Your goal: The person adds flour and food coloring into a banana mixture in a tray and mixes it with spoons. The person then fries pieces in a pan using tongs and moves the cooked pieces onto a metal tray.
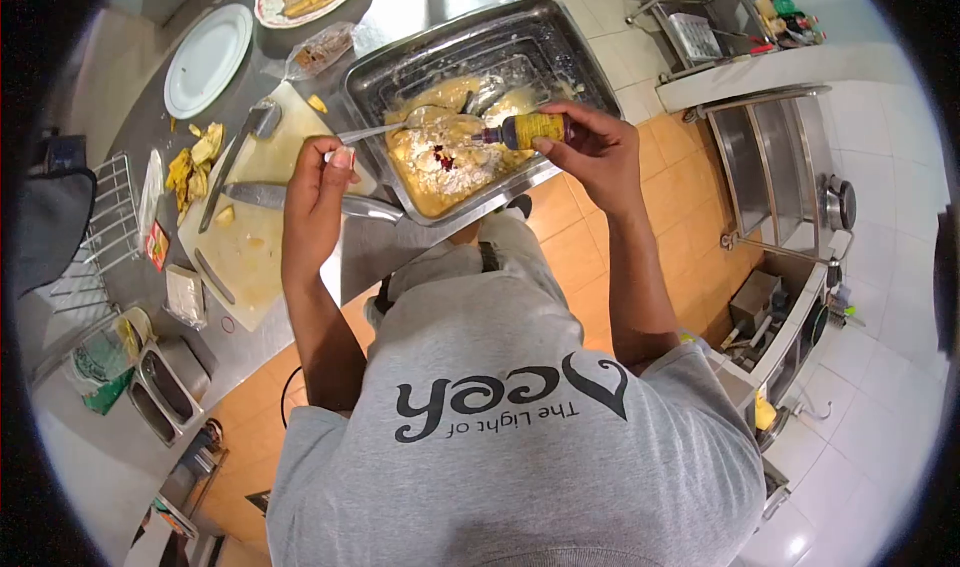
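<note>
Two-handed, gripping a bottle (540,130) in the right hand (602,152) with fingers curled about its base, tilting it sideways above the batter (425,182) in the pan (555,47), and showing a yellow label with print too small to read. Pinching a spoon (372,131) by its handle end in the left hand (322,187), thumb and fingers nearly together, and dipping it near a red patch (443,158). Wearing a grey shirt (520,497) printed "The Light of Aceh".

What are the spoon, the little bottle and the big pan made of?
The spoon looks like shiny metal: its thin handle gleams silver. The big pan seems metal too, with glossy walls and bright reflections. The little bottle looks dark and smooth, perhaps plastic or glass.
</note>
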### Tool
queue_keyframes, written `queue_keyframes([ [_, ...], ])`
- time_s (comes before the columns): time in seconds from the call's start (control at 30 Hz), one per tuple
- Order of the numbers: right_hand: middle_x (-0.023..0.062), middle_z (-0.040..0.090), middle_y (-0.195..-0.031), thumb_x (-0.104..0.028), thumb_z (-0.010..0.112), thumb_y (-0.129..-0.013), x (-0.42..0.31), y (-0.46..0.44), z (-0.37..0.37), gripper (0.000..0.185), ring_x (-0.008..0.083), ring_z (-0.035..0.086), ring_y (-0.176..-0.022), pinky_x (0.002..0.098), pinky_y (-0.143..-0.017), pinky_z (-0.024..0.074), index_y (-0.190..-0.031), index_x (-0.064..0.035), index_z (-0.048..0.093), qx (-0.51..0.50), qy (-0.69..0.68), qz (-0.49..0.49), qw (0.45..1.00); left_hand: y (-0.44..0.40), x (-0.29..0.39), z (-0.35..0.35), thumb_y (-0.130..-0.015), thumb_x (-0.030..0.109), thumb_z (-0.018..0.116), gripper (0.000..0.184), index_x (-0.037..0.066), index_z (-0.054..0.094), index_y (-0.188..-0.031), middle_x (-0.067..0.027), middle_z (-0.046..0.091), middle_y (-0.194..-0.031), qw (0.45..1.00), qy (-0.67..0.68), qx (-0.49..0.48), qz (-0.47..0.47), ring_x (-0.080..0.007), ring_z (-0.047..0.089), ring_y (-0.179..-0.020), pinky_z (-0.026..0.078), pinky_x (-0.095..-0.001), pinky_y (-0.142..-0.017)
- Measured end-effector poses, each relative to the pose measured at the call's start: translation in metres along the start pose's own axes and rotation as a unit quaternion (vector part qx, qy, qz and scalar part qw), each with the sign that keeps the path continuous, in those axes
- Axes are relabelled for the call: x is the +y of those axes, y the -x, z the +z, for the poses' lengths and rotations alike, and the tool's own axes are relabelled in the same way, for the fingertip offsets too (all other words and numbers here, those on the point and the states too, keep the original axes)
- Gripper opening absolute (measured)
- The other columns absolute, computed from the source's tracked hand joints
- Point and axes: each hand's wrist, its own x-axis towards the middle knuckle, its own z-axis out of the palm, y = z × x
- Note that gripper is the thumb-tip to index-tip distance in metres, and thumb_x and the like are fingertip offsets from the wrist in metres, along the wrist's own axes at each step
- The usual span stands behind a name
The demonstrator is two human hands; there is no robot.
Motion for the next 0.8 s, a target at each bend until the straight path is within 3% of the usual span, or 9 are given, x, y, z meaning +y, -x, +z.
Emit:
queue_keyframes([
  [0.1, -0.0028, 0.058, -0.077, -0.002, 0.074, -0.071, 0.000, 0.002, -0.007, 0.031, 0.0018, 0.049, -0.066, 0.0159, -0.058, 0.0406, -0.101, 0.0006, 0.065, 0.000, 0.074, 0.016, 0.997, 0.002, 0.001, 0.008, -0.097, 0.025, 0.044, 0.020, 0.006, 0.048, -0.095, 0.0003, 0.046, -0.079, 1.000, 0.003, -0.007, -0.008, -0.0087, 0.045, -0.073, 0.038, -0.0232, -0.069],
  [0.3, 0.0019, 0.060, -0.087, -0.004, 0.069, -0.077, 0.001, 0.001, -0.010, 0.029, 0.0063, 0.057, -0.078, 0.0180, -0.067, 0.0473, -0.105, -0.0006, 0.062, 0.042, -0.095, 0.013, 0.995, -0.005, 0.008, 0.024, -0.094, 0.019, 0.049, 0.016, 0.005, 0.050, -0.101, 0.0005, 0.049, -0.084, 1.000, 0.003, -0.008, 0.011, -0.0083, 0.047, -0.078, 0.038, -0.0221, -0.072],
  [0.4, 0.0074, 0.061, -0.098, -0.004, 0.064, -0.081, 0.004, 0.006, -0.017, 0.029, 0.0132, 0.061, -0.085, 0.0246, -0.076, 0.0531, -0.109, -0.0019, 0.058, 0.064, -0.327, 0.076, 0.940, -0.013, 0.026, 0.046, -0.091, 0.012, 0.055, 0.017, 0.004, 0.050, -0.105, 0.0010, 0.050, -0.089, 0.999, 0.009, 0.002, 0.048, -0.0069, 0.045, -0.082, 0.036, -0.0207, -0.073],
  [0.43, 0.0113, 0.059, -0.104, -0.006, 0.059, -0.085, 0.015, 0.008, -0.029, 0.031, 0.0190, 0.062, -0.089, 0.0313, -0.083, 0.0542, -0.114, -0.0026, 0.052, 0.031, -0.387, 0.093, 0.917, -0.014, 0.035, 0.056, -0.090, 0.010, 0.056, 0.018, 0.004, 0.051, -0.105, 0.0008, 0.050, -0.091, 0.998, 0.020, 0.002, 0.059, -0.0068, 0.045, -0.083, 0.036, -0.0205, -0.073],
  [0.5, 0.0113, 0.059, -0.103, -0.009, 0.058, -0.086, 0.028, 0.014, -0.044, 0.031, 0.0193, 0.062, -0.090, 0.0311, -0.083, 0.0539, -0.116, -0.0029, 0.049, 0.046, -0.458, 0.107, 0.881, -0.018, 0.044, 0.076, -0.088, 0.007, 0.058, 0.019, 0.003, 0.051, -0.106, -0.0003, 0.052, -0.095, 0.997, 0.021, 0.009, 0.074, -0.0067, 0.045, -0.084, 0.037, -0.0207, -0.073],
  [0.6, 0.0119, 0.059, -0.104, -0.011, 0.055, -0.089, 0.037, 0.022, -0.079, 0.030, 0.0201, 0.063, -0.090, 0.0316, -0.083, 0.0537, -0.116, -0.0037, 0.046, 0.050, -0.505, 0.126, 0.852, -0.024, 0.059, 0.120, -0.087, 0.005, 0.058, 0.020, 0.003, 0.052, -0.106, -0.0002, 0.052, -0.095, 0.997, 0.020, 0.014, 0.074, -0.0072, 0.046, -0.081, 0.040, -0.0221, -0.072],
  [0.63, 0.0120, 0.059, -0.104, -0.011, 0.055, -0.089, 0.039, 0.024, -0.095, 0.029, 0.0199, 0.063, -0.090, 0.0317, -0.083, 0.0537, -0.116, -0.0038, 0.046, 0.044, -0.509, 0.127, 0.850, -0.025, 0.068, 0.140, -0.087, 0.003, 0.058, 0.021, 0.002, 0.052, -0.107, -0.0012, 0.053, -0.096, 0.999, 0.019, 0.003, 0.033, -0.0087, 0.050, -0.083, 0.042, -0.0234, -0.073],
  [0.73, 0.0124, 0.059, -0.105, -0.009, 0.055, -0.089, 0.042, 0.035, -0.157, 0.029, 0.0196, 0.064, -0.089, 0.0313, -0.083, 0.0540, -0.116, -0.0028, 0.047, 0.020, -0.519, 0.124, 0.846, -0.037, 0.080, 0.223, -0.087, 0.003, 0.058, 0.021, 0.002, 0.052, -0.107, -0.0029, 0.055, -0.097, 0.994, 0.028, -0.050, 0.088, -0.0101, 0.053, -0.088, 0.043, -0.0239, -0.076],
  [0.8, 0.0125, 0.059, -0.106, -0.008, 0.055, -0.088, 0.042, 0.043, -0.204, 0.029, 0.0196, 0.064, -0.089, 0.0308, -0.082, 0.0542, -0.116, -0.0019, 0.048, 0.008, -0.513, 0.118, 0.850, -0.045, 0.087, 0.284, -0.087, 0.006, 0.060, 0.021, 0.002, 0.053, -0.107, -0.0039, 0.057, -0.098, 0.994, 0.055, -0.053, 0.073, -0.0112, 0.055, -0.093, 0.042, -0.0237, -0.078],
])
